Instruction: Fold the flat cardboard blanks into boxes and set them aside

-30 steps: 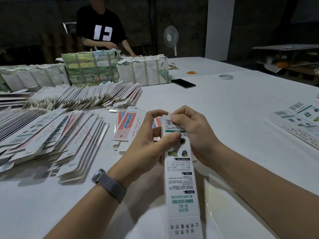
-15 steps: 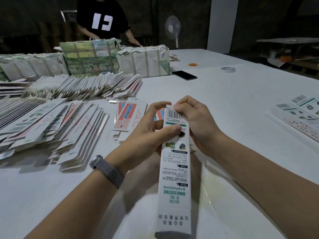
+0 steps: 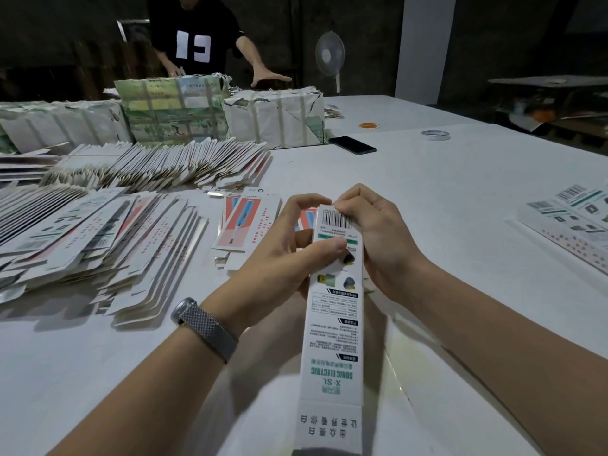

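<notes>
A long narrow white box with green print and a barcode stands on end between my hands, its far end uppermost. My left hand grips its left side, thumb pressed across the printed face. My right hand holds the right side and pinches the top end by the barcode. Flat blanks lie fanned in big stacks at the left, with a few red and blue ones just beyond my left hand. Several finished boxes lie at the right edge.
Wrapped bundles stand at the back left, where a person in a black shirt reaches over them. A black phone, a tape roll and an orange ring lie on the white table. A fan stands behind.
The box has tilted slightly, its top now leaning left, with both hands still on its upper end. The person at the back has stretched an arm out over the bundles.
</notes>
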A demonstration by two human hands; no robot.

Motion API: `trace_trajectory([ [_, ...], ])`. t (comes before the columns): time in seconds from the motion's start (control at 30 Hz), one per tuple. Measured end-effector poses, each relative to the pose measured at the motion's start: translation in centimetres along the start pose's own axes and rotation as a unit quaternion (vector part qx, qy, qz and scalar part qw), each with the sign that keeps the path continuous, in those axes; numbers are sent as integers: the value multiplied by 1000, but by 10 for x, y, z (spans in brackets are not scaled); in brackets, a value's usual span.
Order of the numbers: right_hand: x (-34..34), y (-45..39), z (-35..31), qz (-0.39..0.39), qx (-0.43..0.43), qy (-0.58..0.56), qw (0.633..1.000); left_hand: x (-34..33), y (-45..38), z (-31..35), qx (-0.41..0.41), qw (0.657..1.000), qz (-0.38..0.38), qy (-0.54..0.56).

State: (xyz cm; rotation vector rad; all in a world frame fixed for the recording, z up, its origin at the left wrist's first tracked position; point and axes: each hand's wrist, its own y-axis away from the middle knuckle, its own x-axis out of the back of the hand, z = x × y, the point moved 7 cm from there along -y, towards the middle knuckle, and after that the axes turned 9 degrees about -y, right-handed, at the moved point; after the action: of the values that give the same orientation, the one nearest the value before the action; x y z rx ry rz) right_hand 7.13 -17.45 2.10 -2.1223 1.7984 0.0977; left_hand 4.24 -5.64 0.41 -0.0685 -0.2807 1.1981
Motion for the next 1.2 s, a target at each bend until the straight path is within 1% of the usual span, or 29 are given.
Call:
trace_trajectory([
  [0.23, -2, 2, 0, -4, 2, 5, 1000, 1, 0, 1, -16, 1000, 14, 10],
  [0.37, -2, 3, 1, -10, 11, -13, 1000, 4, 0, 5, -34, 999, 31, 9],
  [0.53, -9, 5, 3, -62, 18, -31, 997, 13, 0, 8, -60, 995, 76, 29],
  [0.7, -10, 7, 1, -72, 39, -25, 996, 14, -1, 7, -63, 995, 73, 32],
  [0.83, -7, 5, 0, -59, 44, -31, 997, 14, -1, 7, -64, 995, 72, 30],
  [1.03, -4, 2, 3, -57, 32, -46, 997, 13, -1, 6, -51, 996, 74, 28],
  [1.2, -4, 2, 2, -62, 33, -59, 996, 13, -2, 5, -61, 995, 75, 26],
])
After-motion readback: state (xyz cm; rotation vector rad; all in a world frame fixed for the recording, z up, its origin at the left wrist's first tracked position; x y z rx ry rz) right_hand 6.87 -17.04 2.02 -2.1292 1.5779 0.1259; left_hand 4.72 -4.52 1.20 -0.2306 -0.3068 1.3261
